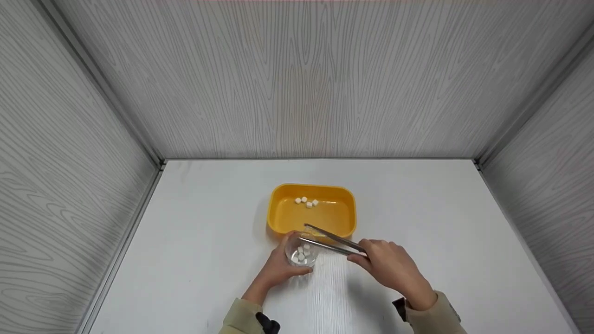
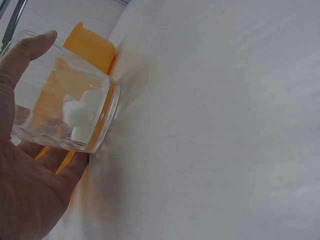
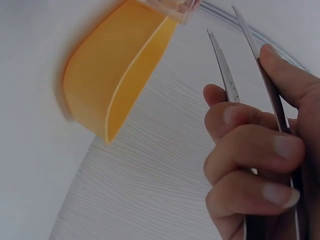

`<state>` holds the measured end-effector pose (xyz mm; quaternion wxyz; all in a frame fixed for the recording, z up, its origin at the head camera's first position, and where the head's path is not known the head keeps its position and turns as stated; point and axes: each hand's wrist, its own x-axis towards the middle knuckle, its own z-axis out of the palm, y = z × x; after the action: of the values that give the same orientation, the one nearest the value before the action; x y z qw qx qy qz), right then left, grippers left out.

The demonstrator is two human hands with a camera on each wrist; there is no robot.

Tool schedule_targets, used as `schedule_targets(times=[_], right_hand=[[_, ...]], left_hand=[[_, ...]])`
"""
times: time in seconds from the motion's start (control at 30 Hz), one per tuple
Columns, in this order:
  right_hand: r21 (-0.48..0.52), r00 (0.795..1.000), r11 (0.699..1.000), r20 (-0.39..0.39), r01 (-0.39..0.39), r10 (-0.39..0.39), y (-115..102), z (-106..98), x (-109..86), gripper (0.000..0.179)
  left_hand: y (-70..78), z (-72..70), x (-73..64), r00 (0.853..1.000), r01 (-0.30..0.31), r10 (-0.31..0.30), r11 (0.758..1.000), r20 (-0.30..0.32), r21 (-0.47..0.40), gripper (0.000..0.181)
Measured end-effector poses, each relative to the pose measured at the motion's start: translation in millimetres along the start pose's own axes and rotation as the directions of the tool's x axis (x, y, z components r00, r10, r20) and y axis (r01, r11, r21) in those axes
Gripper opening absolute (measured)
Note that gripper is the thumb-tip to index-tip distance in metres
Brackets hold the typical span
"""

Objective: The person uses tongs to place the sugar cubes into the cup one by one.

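My left hand (image 1: 277, 266) grips a clear glass cup (image 1: 294, 248) with several white cubes (image 1: 301, 253) at its bottom. In the left wrist view the thumb and fingers wrap the glass (image 2: 75, 107) from both sides. Metal tongs (image 1: 332, 236) are held in my right hand (image 1: 392, 264), their two arms spread apart and their tips above the cup's mouth. Nothing sits between the tips of the tongs (image 3: 225, 67) in the right wrist view. Just beyond the cup stands a yellow rectangular tub (image 1: 325, 218), with several white cubes (image 1: 306, 202) near its back wall.
Everything stands on a white table (image 1: 185, 260). Grey wood-grain panels rise at the back (image 1: 301, 83), left (image 1: 55, 162) and right (image 1: 552, 153) of it. The tub's near rim lies right beside the cup.
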<state>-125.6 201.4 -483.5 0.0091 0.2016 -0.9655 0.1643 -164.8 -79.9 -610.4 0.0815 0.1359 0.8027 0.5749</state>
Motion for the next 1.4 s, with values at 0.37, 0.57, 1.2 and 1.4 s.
schedule_targets(times=[0.37,0.57,1.2,1.4], right_hand=[[0.001,0.989,0.989,0.0,-0.147,0.147,17,3,15.8,0.033],[-0.026,0.987,0.987,-0.008,-0.161,0.161,26,9,24.9,0.035],[-0.1,0.99,0.985,0.001,-0.14,0.141,27,26,51.7,0.035],[-0.133,0.99,0.981,0.009,-0.139,0.141,26,28,62.3,0.037]], left_hand=[[-2.8,0.2,1.9,1.0,-0.019,0.019,0.999,0.003,-0.045,0.103],[-1.1,-0.6,1.1,1.0,-0.011,0.012,0.999,0.01,-0.035,0.103],[-1.9,0.1,0.6,1.0,-0.015,0.015,1.0,0.005,-0.023,0.103],[-2.7,0.1,0.7,1.0,-0.006,0.006,1.0,0.002,-0.016,0.102]])
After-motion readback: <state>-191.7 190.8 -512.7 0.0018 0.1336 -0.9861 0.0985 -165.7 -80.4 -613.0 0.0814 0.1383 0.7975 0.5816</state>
